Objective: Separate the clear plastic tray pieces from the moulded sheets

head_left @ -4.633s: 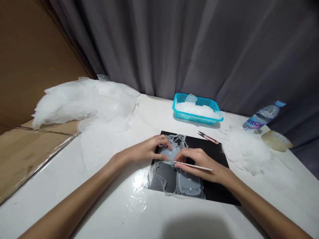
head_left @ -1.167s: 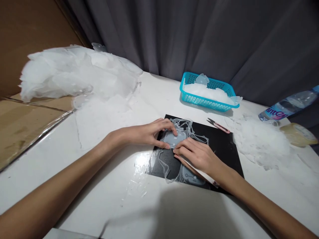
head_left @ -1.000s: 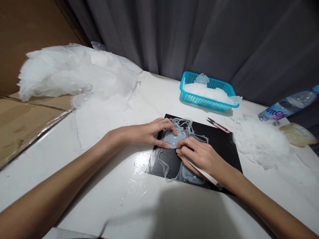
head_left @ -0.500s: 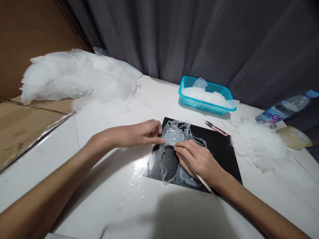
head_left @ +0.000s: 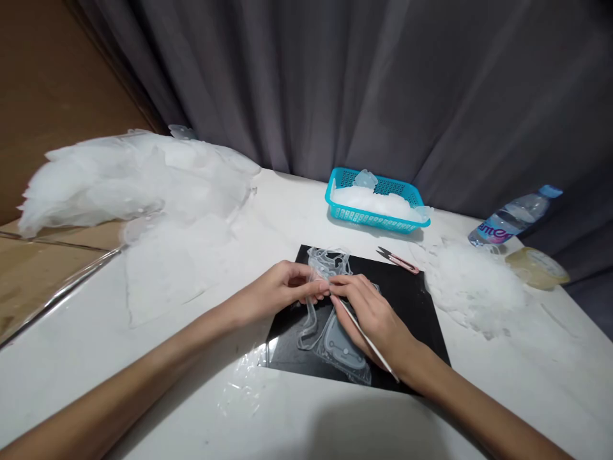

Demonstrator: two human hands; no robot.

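A dark grey fabric curtain (head_left: 335, 76) is hanging behind a white, smooth-topped desk (head_left: 191, 402) in front of you. A brown cardboard panel (head_left: 43, 96) is standing at the far left, and before it a broad heap of white translucent film pieces (head_left: 129, 172) is lying. Nearer you, a black flat rectangular mat (head_left: 407, 326) is resting on the desk. Beyond it, a bright blue openwork plastic basket (head_left: 378, 223) is holding more white pieces. A clear plastic bottle with a blue cap (head_left: 514, 218) is leaning at the right.

Over the mat, your left hand (head_left: 287, 284) is pinching a translucent patterned plastic sheet (head_left: 343, 345) between thumb and fingers; the sheet's near end is lying on the mat. Your right hand (head_left: 376, 316) is gripping a thin white stick (head_left: 368, 342), its fingertips meeting the left ones; you cannot tell the exact contact there. Small pink-handled dark-bladed snips (head_left: 402, 262) are lying along the mat's far edge.
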